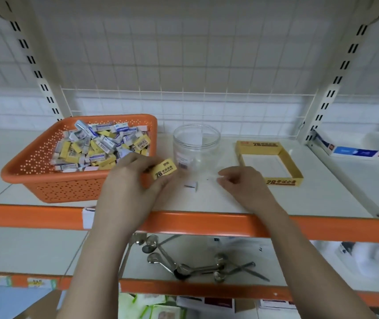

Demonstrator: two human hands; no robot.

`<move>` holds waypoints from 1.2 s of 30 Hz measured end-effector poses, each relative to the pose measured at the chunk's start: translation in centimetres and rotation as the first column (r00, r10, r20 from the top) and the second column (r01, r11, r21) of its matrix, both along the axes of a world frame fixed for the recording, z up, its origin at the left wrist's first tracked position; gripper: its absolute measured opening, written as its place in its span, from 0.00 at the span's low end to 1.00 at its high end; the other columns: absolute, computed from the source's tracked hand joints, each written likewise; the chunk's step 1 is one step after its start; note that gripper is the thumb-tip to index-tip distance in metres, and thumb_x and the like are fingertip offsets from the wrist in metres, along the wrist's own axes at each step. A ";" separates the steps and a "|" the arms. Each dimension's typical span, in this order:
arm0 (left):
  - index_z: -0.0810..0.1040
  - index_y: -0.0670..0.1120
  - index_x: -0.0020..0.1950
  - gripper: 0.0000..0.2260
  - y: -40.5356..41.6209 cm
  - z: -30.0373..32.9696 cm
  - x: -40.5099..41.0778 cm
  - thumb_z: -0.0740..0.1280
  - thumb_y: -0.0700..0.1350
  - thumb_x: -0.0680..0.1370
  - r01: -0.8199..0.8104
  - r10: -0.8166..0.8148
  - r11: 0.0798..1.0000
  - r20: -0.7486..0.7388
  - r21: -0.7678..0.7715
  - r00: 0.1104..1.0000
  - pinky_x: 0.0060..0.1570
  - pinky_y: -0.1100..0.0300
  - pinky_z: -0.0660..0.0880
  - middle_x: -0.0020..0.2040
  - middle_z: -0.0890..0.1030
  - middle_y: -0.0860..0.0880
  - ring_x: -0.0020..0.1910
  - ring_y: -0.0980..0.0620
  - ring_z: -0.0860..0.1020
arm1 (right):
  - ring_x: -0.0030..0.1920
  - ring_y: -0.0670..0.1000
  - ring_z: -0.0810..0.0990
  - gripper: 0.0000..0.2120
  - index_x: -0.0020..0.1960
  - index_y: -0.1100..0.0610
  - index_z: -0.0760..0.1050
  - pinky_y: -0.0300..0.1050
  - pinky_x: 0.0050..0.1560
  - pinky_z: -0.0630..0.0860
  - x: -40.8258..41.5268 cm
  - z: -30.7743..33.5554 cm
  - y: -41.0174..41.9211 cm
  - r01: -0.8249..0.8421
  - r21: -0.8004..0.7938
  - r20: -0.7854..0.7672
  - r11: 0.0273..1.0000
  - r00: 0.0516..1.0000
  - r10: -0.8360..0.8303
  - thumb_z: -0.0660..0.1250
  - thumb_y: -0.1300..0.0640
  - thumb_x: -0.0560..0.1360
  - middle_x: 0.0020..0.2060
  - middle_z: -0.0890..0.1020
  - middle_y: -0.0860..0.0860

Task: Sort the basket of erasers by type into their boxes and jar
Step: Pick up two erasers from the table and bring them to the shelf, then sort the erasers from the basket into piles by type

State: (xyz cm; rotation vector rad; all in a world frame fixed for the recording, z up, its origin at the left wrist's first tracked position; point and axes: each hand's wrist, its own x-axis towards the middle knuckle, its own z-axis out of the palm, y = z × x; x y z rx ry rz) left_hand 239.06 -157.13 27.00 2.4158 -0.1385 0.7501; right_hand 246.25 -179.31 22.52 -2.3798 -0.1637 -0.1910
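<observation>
A person's left hand (135, 178) pinches a yellow eraser (163, 172) marked "2B" between thumb and fingertips, holding it just above the white shelf (206, 199), between the orange basket (69, 180) and the clear jar (196, 146). The right hand (241, 183) hovers low over the shelf in front of the jar, fingers loosely curled with thumb and forefinger close together; whether they pinch anything cannot be told, as that spot is blurred. The perforated basket stands at the shelf's left, heaped with mixed erasers (101, 146) in yellow sleeves and blue-and-white sleeves. The jar, open at the top and bearing a barcode label, stands just right of the basket. Farther right sits a shallow yellow box (296, 178) printed "2B", its white floor bare. Beyond the shelf upright at far right lies a white-and-blue box (354, 150). A small dark item with a white tab (192, 186) rests on the shelf between the two hands. On the shelf below, metal spoons (183, 265) lie scattered behind an orange front rail (206, 288).
</observation>
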 end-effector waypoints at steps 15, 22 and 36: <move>0.79 0.50 0.58 0.16 -18.3 -4.6 6.2 0.72 0.51 0.72 0.367 -0.371 0.926 -0.368 -0.083 0.853 0.52 0.65 0.69 0.55 0.79 0.52 0.53 0.55 0.76 | 0.41 0.47 0.75 0.09 0.50 0.56 0.81 0.35 0.42 0.66 -4.0 -0.2 -16.0 0.420 0.044 0.137 0.907 0.896 -0.422 0.63 0.57 0.77 0.39 0.79 0.47; 0.80 0.51 0.57 0.15 -17.2 -3.9 5.5 0.68 0.56 0.74 0.274 -0.277 0.960 -0.350 -0.060 0.895 0.52 0.61 0.72 0.54 0.80 0.54 0.51 0.57 0.76 | 0.38 0.49 0.75 0.09 0.51 0.56 0.81 0.38 0.39 0.67 -2.7 0.4 -16.4 0.329 -0.013 0.162 0.944 0.933 -0.323 0.62 0.55 0.78 0.39 0.82 0.50; 0.83 0.49 0.50 0.06 6.3 3.5 3.9 0.66 0.43 0.76 -0.127 0.128 0.991 -0.012 0.032 0.992 0.41 0.64 0.71 0.41 0.81 0.53 0.40 0.55 0.78 | 0.38 0.47 0.79 0.06 0.45 0.51 0.81 0.42 0.45 0.75 1.5 7.0 5.6 -0.077 -0.001 0.327 0.997 0.942 0.073 0.66 0.57 0.75 0.34 0.80 0.43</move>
